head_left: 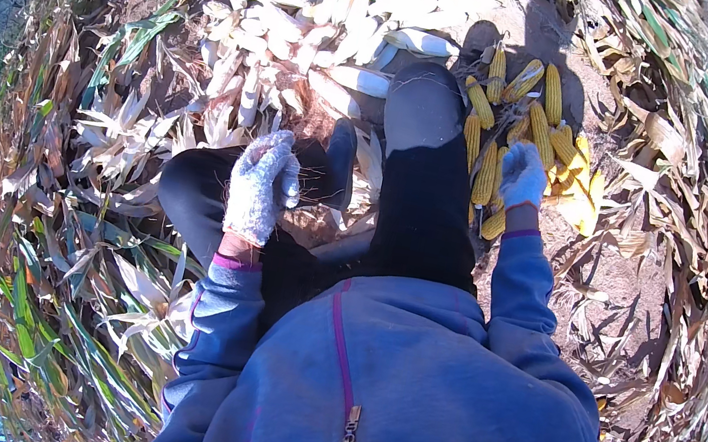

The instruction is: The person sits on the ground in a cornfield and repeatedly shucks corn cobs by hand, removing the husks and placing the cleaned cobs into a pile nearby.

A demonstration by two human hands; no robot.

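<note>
My left hand [258,187], in a whitish knit glove, is raised over my folded leg, its fingers curled in. Thin reddish-brown strands, like corn silk, stick out around it; whatever its fingers hold is hidden. At the right edge of my raised knee, my right hand [524,174], also gloved, hovers at or just over a pile of husked yellow corn cobs [486,176]. Its fingers are bent, and whether a cob is in them does not show. Beyond my left hand lies a wide heap of pale unhusked corn ears [350,31].
My bent knee [431,107] stands between the two heaps. A dark shoe [341,162] rests near my left hand. Dry husks and stalks [116,283] cover the ground at left, with more dry leaves [663,133] at right. Bare soil [620,296] shows beside my right arm.
</note>
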